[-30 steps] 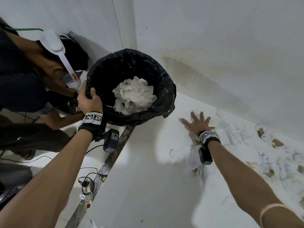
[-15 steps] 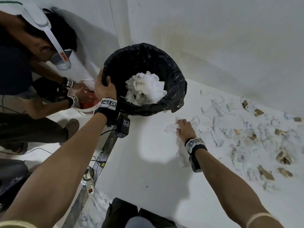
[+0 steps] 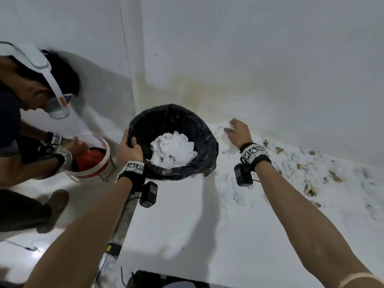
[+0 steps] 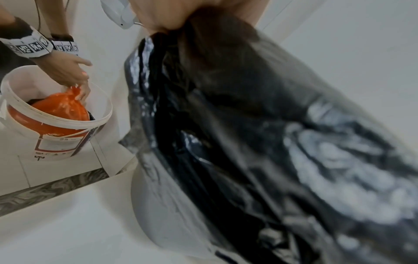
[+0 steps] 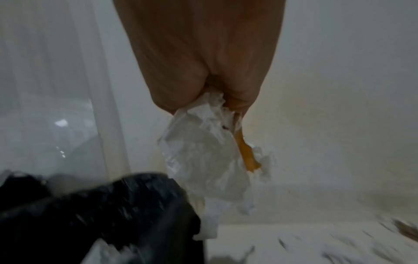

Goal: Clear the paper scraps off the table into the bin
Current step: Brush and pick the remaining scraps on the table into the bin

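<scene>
A bunch of white paper scraps (image 5: 203,153) hangs from the right hand (image 3: 236,135), whose fingers are closed round it, beside the far rim of the bin (image 3: 205,140) and close to the wall. More scraps (image 3: 307,173), white and brown, lie strewn over the white table (image 3: 187,225) to the right, thickest along the wall. Inside the bin, which wears a black liner bag, sits a heap of crumpled white paper (image 3: 173,149). The left hand (image 3: 129,148) grips the bin's near rim, fingers curled over the liner, holding the bin at the table's left edge.

The table is smooth and white and runs into a corner of pale walls, yellow-stained just above the tabletop. Beyond the table edge the floor is light tile. There another person (image 3: 25,113) crouches over a white bucket (image 4: 56,114) with an orange bag (image 4: 61,109) in it; the bucket's label shows "25", the rest too small to read.
</scene>
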Action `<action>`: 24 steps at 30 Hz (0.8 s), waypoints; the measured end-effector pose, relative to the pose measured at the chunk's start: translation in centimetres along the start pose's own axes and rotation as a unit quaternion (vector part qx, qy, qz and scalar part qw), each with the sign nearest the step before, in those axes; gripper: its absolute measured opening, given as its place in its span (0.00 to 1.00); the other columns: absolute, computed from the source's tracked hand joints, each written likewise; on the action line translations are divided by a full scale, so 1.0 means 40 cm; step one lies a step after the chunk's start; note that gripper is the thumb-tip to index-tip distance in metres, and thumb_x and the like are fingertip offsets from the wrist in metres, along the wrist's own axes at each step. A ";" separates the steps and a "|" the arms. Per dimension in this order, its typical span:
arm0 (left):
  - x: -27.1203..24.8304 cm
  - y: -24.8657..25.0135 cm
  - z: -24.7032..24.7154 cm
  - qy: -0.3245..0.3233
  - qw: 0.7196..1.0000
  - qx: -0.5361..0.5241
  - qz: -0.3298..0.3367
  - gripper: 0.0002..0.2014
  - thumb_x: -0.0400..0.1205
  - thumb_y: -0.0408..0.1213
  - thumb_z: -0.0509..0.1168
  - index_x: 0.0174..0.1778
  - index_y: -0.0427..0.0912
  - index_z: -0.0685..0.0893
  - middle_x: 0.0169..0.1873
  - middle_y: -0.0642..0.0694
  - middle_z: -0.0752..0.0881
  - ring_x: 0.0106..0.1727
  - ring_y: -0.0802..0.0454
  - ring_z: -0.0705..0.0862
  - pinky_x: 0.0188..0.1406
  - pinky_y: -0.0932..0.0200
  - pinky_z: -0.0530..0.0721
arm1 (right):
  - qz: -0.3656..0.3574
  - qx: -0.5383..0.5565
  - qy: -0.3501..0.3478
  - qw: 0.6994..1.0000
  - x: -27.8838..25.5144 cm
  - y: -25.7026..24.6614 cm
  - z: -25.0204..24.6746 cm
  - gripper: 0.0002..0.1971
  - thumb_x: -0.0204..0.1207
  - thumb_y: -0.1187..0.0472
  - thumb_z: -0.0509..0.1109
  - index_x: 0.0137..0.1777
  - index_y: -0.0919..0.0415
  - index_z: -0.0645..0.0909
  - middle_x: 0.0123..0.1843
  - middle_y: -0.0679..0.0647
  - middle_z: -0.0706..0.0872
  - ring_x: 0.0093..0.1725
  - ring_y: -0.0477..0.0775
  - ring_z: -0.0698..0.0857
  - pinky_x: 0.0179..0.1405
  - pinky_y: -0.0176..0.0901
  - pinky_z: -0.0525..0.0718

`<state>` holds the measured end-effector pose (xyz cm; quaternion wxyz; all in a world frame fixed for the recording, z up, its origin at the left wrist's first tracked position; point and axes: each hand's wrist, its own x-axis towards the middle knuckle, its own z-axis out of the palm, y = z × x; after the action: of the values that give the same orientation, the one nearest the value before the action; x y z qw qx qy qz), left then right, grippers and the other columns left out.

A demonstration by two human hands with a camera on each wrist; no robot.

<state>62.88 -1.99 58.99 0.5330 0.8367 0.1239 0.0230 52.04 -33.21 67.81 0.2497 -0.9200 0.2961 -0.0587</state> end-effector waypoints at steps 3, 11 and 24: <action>-0.017 0.011 0.006 0.007 1.000 -0.013 0.018 0.19 0.84 0.38 0.60 0.71 0.52 0.78 0.61 0.41 0.86 0.61 0.39 0.82 0.61 0.57 0.77 | -0.037 0.033 0.033 0.998 0.006 -0.121 -0.052 0.16 0.80 0.62 0.68 0.63 0.70 0.78 0.62 0.65 0.84 0.61 0.62 0.82 0.55 0.43 0.76; -0.026 0.000 0.027 -0.030 0.998 -0.063 -0.005 0.19 0.85 0.37 0.59 0.72 0.49 0.76 0.65 0.44 0.83 0.65 0.42 0.81 0.67 0.56 0.76 | -0.058 0.078 -0.031 0.995 -0.071 -0.298 0.118 0.17 0.79 0.56 0.69 0.64 0.62 0.76 0.55 0.55 0.83 0.50 0.52 0.80 0.53 0.47 0.80; -0.079 -0.004 -0.002 0.023 0.998 -0.048 -0.034 0.19 0.85 0.39 0.58 0.73 0.51 0.75 0.61 0.42 0.85 0.62 0.42 0.82 0.60 0.55 0.79 | -0.114 0.001 -0.026 0.993 -0.118 -0.116 0.128 0.22 0.80 0.44 0.64 0.71 0.49 0.76 0.68 0.53 0.82 0.67 0.56 0.79 0.66 0.49 0.75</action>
<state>59.78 -2.59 59.15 0.5697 0.8049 0.1635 0.0295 51.86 -25.08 65.83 0.2500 -0.9488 0.1825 -0.0635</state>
